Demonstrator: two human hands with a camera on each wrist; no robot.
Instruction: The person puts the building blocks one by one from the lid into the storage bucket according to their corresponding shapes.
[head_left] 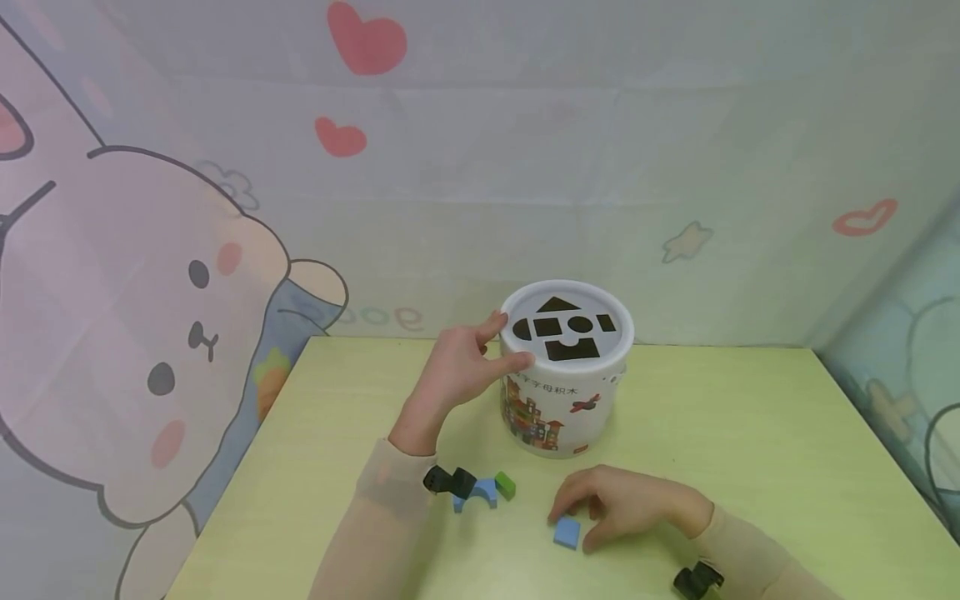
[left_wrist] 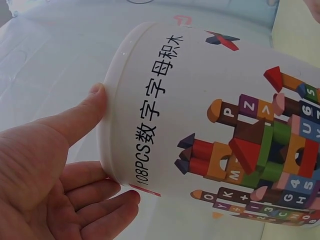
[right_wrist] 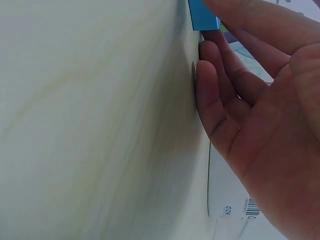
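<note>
My left hand (head_left: 468, 362) rests against the lid edge of a white toy-block bucket (head_left: 558, 412), with the thumb and forefinger spread along the rim. In the left wrist view the other fingers (left_wrist: 107, 215) hang loosely below that edge. Dark shape-sorter openings mark the bucket's lid (head_left: 531, 302). A small blue block (head_left: 567, 532) lies on the table in front of the bucket. Around it my right hand (head_left: 626, 504) is spread, forefinger at its left corner and thumb beside its right side. The thumb overlaps the blue block (right_wrist: 204, 17) in the right wrist view.
Beside the left wrist lie a blue arch block (head_left: 477, 492) and a green block (head_left: 506, 485). The arch is partly covered by the black wrist camera (head_left: 450, 481). A printed cloth (head_left: 487, 208) hangs behind the pale yellow table (head_left: 720, 417).
</note>
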